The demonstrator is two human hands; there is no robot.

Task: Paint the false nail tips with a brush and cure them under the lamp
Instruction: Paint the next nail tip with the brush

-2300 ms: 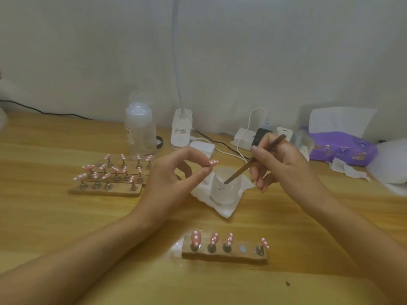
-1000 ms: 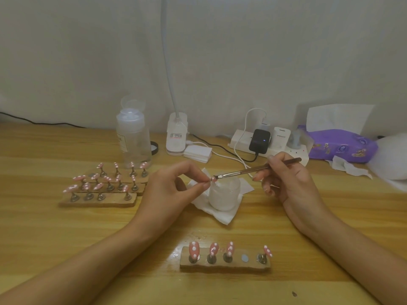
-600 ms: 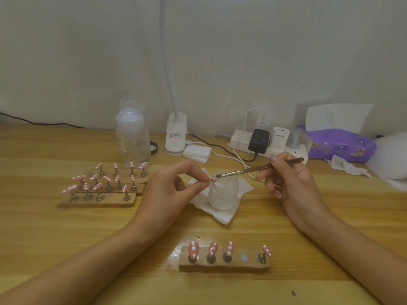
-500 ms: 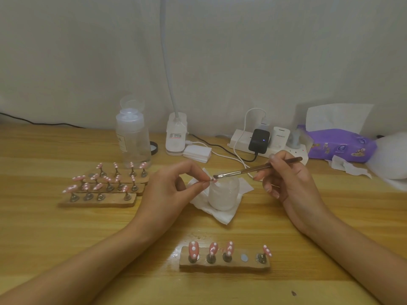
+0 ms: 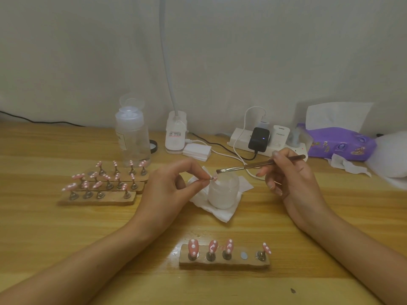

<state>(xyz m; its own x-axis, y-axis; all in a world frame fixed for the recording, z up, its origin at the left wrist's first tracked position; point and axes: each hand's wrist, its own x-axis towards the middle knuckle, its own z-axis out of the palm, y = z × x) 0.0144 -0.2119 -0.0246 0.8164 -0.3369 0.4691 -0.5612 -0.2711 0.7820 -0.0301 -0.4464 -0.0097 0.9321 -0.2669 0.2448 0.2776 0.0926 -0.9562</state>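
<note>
Pale wood-grain tabletop (image 5: 44,227) ran back to a plain whitish wall; the left hand (image 5: 169,190) pinched a small white-dotted pink false nail tip (image 5: 214,178) between thumb and forefinger, holding it over a frosted white jar (image 5: 223,192) that stood on a crumpled white tissue (image 5: 220,213); the right hand (image 5: 290,179) gripped a slim brown-handled brush (image 5: 246,167) like a pen, its bristle end just beside the held tip, though contact could not be told; nearest the camera lay a short wooden holder strip (image 5: 224,261) carrying four more dotted pink tips on metal stands; stepped wooden racks (image 5: 99,198) of similar tips sat at the left, before a clear plastic bottle (image 5: 132,139); a white gooseneck lamp base (image 5: 176,135) stood by the wall.
</note>
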